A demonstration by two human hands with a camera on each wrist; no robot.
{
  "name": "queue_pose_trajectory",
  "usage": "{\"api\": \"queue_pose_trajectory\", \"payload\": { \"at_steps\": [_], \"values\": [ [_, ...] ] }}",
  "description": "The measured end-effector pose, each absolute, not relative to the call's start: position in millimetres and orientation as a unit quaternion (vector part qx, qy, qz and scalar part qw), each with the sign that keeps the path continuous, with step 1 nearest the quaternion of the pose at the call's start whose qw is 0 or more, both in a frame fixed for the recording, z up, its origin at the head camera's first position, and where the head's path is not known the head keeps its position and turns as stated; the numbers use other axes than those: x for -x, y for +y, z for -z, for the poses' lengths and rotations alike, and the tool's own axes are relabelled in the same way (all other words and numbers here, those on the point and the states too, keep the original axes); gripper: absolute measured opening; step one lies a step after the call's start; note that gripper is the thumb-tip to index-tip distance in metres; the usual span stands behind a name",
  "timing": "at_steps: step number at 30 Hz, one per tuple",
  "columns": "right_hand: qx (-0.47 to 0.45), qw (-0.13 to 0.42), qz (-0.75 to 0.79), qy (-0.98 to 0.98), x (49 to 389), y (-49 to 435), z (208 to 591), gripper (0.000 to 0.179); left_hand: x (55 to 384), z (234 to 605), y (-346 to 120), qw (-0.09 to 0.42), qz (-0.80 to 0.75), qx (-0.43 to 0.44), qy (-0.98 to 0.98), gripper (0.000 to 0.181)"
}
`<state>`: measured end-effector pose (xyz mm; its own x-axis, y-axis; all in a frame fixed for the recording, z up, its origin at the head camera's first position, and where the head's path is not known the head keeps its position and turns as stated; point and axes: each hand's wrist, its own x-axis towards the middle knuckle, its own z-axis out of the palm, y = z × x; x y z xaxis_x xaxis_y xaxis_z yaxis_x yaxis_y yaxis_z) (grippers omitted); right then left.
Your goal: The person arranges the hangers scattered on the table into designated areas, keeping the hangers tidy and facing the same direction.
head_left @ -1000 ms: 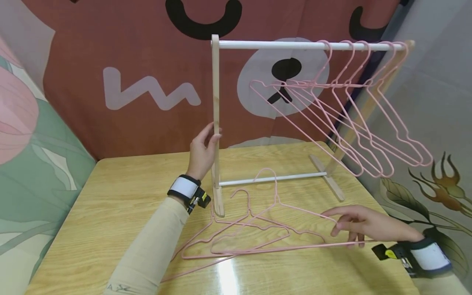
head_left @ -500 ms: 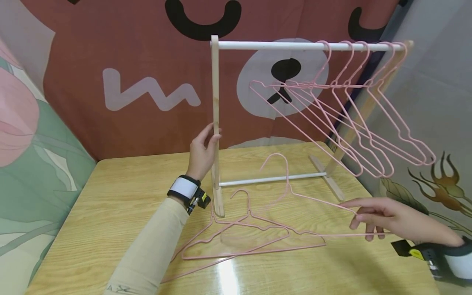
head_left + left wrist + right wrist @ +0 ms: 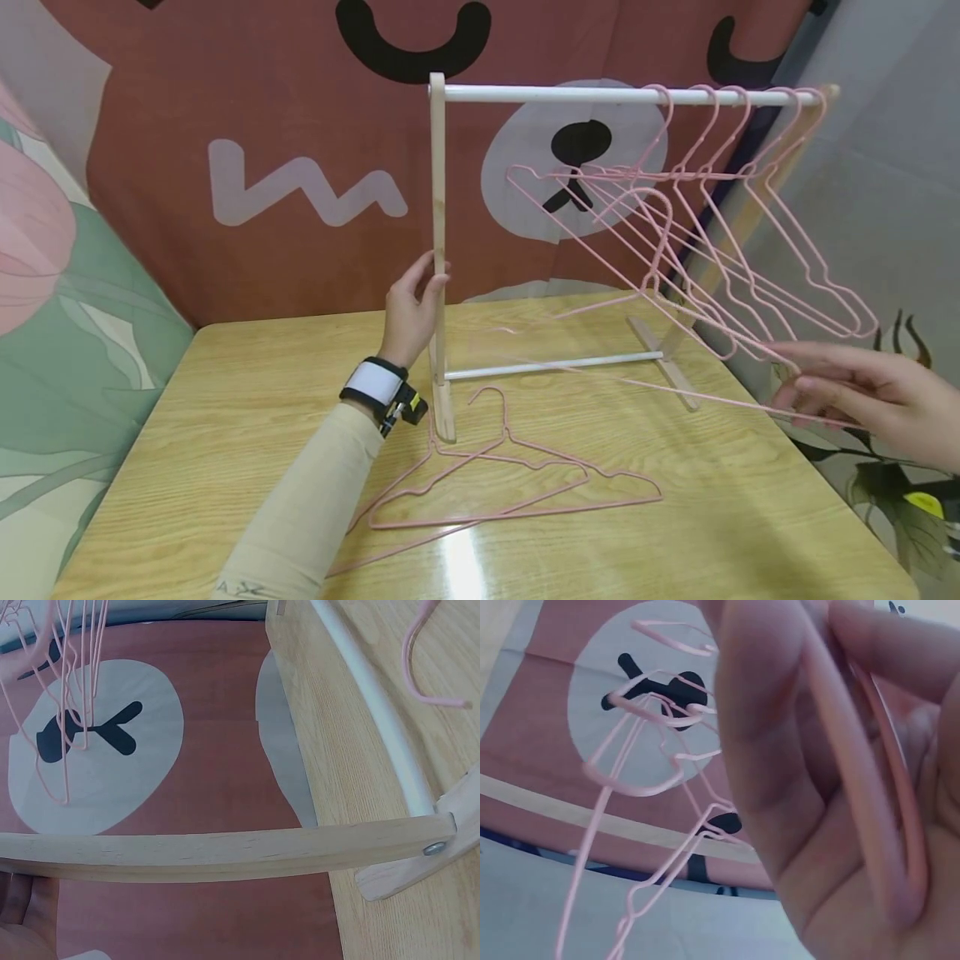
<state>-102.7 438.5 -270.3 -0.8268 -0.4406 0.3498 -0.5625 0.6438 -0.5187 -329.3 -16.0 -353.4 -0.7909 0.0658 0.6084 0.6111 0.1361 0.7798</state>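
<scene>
My left hand (image 3: 411,312) grips the left wooden post (image 3: 438,183) of a small clothes rack, its thumb along the front; the left wrist view shows only part of that hand (image 3: 30,926) beside the post. My right hand (image 3: 870,396) pinches a pink hanger (image 3: 667,221) near one end, in the air before the rack's right half. Its hook points up and left, below the white top rail (image 3: 540,94). In the right wrist view the bent end of this hanger (image 3: 862,795) lies between thumb and fingers. Several pink hangers (image 3: 697,217) hang towards the rail's right end.
Two overlapping pink hangers, the upper one (image 3: 505,417) with its hook to the back, lie on the wooden table (image 3: 247,433) at the front. A white lower bar (image 3: 555,366) joins the rack's feet. A printed bear curtain (image 3: 300,108) stands behind.
My right hand has lifted the hanger off the table, up and to the right, bringing its hook nearer the rail. The left hand stays on the post.
</scene>
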Motion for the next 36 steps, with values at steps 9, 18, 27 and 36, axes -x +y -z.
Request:
{"api": "queue_pose_trajectory", "payload": {
  "at_steps": [9, 18, 27, 36],
  "values": [
    [-0.234, 0.245, -0.254, -0.906, 110, 420, 245, 0.047, 328, 355, -16, 0.222, 0.614, 0.238, -0.719, 0.04],
    [-0.163, 0.281, -0.226, -0.918, 120, 398, 223, 0.05, 328, 356, -14, 0.225, 0.616, 0.243, -0.715, 0.041],
    [-0.084, 0.258, -0.248, -0.93, 133, 369, 214, 0.052, 300, 330, -12, 0.224, 0.608, 0.237, -0.724, 0.037],
    [-0.085, 0.25, -0.202, -0.943, 149, 342, 215, 0.048, 310, 339, -13, 0.228, 0.613, 0.239, -0.718, 0.037]
  ]
}}
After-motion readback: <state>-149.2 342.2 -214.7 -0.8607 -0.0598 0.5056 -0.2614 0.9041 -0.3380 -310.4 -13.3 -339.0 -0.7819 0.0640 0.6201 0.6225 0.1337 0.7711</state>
